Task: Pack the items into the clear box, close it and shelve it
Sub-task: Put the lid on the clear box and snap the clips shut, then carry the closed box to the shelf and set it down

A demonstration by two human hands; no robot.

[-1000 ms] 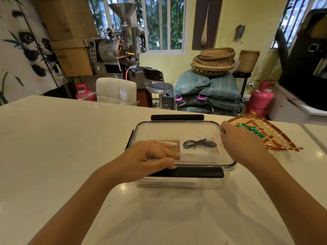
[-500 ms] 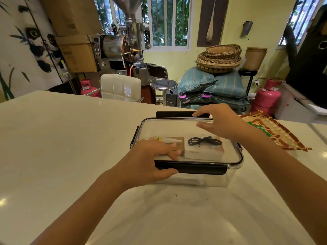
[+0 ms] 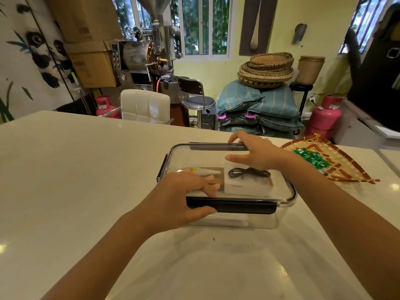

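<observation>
No legible text on anything.

Two bare forearms come into view from the lower edge, and no sleeve covers either one as far as the picture shows. The left hand (image 3: 184, 198) carries no ring, watch, strap or glove on the parts in view. The right hand (image 3: 257, 153) is equally unadorned: wrist bare, fingers bare. The fingernails (image 3: 214, 187) that show on the left hand are short and unpainted. No marks, bandages or jewellery can be seen on either arm. Clothing above the forearms falls outside the picture and cannot be told.
</observation>
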